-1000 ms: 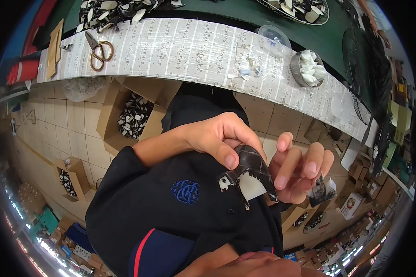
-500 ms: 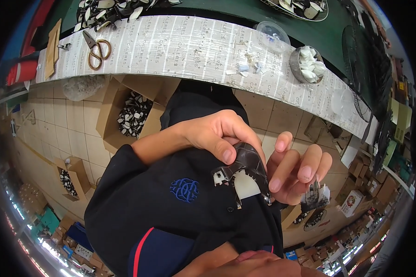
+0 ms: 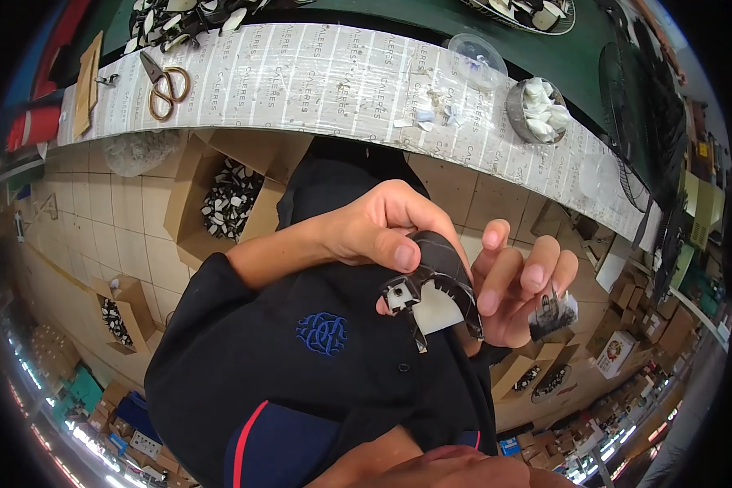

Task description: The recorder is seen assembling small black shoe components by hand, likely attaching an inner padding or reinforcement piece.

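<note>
My left hand comes in from the left and pinches a dark brown shoe upper between thumb and fingers. The upper curves into an arch, showing a pale inner lining with small notches along its edge. A strap end with a white square and a dark hole sticks out at its left. Beside the upper, my right hand has its fingers curled, some of them near the upper's right edge. It holds a small dark-smeared white pad; whether the pad is cloth I cannot tell.
A paper-covered bench edge crosses the top. On it lie scissors, a tin of white wads and a clear tub. Dark and white pieces are heaped behind. Below stands a carton of cut pieces.
Both hands and the shoe upper sit slightly higher in the picture. The upper has turned a little, and the strap end with the white square shows more squarely. Both holds are unchanged.
</note>
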Action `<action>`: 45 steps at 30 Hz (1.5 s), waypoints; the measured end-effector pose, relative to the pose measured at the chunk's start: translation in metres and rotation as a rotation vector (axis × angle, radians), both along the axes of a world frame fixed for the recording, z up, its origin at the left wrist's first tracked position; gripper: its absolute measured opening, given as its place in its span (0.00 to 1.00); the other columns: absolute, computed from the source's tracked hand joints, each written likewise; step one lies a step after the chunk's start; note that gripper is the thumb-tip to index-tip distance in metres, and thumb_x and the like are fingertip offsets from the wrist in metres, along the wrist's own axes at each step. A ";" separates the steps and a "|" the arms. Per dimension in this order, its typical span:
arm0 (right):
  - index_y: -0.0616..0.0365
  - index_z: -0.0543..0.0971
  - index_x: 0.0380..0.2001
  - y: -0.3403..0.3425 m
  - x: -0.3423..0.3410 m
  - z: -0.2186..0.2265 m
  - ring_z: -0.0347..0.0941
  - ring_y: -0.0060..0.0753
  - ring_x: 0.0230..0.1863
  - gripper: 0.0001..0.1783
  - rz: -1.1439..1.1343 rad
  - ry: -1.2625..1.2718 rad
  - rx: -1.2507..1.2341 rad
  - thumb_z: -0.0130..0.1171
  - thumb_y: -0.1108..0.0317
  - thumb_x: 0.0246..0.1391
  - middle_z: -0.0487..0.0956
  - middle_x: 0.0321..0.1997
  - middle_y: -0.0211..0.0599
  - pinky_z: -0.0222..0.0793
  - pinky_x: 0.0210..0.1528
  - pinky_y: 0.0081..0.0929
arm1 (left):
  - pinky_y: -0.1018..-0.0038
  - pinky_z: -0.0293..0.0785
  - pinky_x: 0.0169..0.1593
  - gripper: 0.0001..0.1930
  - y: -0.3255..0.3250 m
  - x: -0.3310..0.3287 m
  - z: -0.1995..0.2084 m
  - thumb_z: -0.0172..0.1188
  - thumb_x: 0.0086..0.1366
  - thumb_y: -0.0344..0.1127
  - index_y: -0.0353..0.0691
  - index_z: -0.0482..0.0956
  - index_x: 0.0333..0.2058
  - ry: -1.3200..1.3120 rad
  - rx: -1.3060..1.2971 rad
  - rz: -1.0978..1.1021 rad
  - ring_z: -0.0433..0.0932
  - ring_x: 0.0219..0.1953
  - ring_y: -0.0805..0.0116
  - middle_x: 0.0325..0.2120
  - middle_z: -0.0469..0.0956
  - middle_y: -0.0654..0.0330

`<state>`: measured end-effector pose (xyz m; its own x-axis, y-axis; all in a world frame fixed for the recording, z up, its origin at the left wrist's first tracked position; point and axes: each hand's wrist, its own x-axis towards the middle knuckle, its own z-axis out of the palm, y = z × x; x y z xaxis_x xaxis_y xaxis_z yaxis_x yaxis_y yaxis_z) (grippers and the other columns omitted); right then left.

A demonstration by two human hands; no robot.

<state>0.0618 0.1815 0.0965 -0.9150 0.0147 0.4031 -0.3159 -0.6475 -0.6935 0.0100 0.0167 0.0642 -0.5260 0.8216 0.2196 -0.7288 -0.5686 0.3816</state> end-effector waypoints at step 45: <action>0.59 0.67 0.46 0.070 -0.031 -0.042 0.68 0.25 0.41 0.09 -0.107 -0.466 -1.032 0.43 0.71 0.63 0.72 0.48 0.32 0.57 0.48 0.30 | 0.80 0.76 0.19 0.15 -0.006 0.000 -0.001 0.61 0.60 0.34 0.25 0.78 0.40 0.048 -0.125 -0.067 0.78 0.17 0.71 0.24 0.79 0.54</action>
<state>0.0307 0.2516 0.0541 -0.9468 0.2294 -0.2259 -0.2550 -0.9626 0.0912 0.0099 0.0107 0.0632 -0.4603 0.8771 0.1370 -0.7426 -0.4650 0.4821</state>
